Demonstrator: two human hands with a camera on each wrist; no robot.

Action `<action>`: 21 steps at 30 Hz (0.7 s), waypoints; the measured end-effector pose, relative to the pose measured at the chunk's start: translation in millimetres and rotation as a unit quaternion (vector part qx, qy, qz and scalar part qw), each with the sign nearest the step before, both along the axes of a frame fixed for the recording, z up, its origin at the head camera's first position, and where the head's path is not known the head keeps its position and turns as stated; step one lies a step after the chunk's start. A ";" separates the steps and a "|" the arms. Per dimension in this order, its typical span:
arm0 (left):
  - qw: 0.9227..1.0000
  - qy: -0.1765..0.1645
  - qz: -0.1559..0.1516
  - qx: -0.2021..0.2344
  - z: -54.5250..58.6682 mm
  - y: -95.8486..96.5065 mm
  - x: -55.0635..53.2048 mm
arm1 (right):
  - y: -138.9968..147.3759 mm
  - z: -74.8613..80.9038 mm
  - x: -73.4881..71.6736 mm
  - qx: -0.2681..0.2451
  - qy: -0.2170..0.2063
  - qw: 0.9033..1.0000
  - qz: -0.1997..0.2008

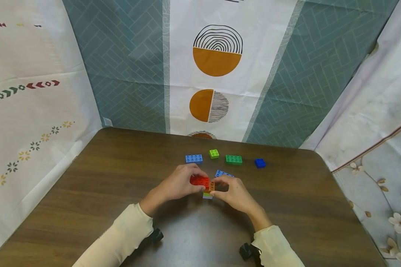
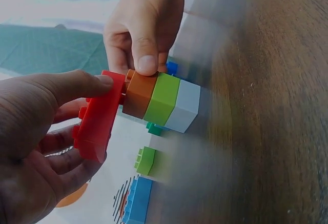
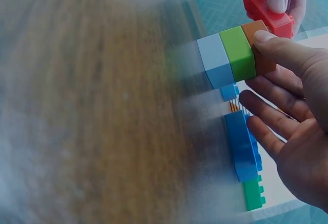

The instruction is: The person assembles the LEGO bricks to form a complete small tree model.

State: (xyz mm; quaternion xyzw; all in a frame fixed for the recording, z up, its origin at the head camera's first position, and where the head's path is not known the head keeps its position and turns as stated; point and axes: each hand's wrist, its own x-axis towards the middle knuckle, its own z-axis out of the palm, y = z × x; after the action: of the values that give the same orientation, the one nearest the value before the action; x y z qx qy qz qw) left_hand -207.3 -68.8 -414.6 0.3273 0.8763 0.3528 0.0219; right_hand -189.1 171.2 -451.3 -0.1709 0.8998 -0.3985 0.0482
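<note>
Thumb and fingers of my left hand [image 1: 183, 181] hold a long red toy brick [image 2: 100, 116] over one side of a short stack. That stack has an orange-brown brick [image 2: 139, 95] on top, a lime green brick [image 2: 162, 99] in the middle and a pale blue brick [image 3: 215, 60] at the bottom. My right hand [image 1: 235, 193] pinches the orange-brown brick, its thumb on the near face. Some of the orange-brown studs show beside and below the red brick; whether the two are pressed fully together I cannot tell.
Behind the hands lie a blue brick [image 1: 194, 159], a small lime brick [image 1: 214, 154], a green brick [image 1: 234, 160] and a small dark blue brick [image 1: 260, 163]. Another blue brick [image 1: 223, 173] is partly hidden by my right hand. Patterned cloth [image 1: 130, 74] hangs behind the wooden table [image 1: 120, 167].
</note>
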 end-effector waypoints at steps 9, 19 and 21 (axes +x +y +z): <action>1.000 0.008 0.010 -0.013 0.3 4.1 2.4 | -0.8 0.2 -0.4 -0.002 0.004 1.000 0.003; 1.000 -0.006 0.025 -0.016 -1.6 5.8 2.6 | -0.2 0.7 -0.5 -0.004 0.001 1.000 0.009; 1.000 -0.003 0.025 -0.017 -1.6 6.9 2.7 | 0.3 0.8 -0.2 -0.004 0.002 1.000 0.010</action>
State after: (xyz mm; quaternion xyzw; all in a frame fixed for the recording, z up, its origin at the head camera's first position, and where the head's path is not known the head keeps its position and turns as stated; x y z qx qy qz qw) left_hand -204.5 -61.9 -416.2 0.3039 0.8899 0.3395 0.0209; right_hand -189.4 171.4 -450.5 -0.1809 0.8967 -0.4008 0.0498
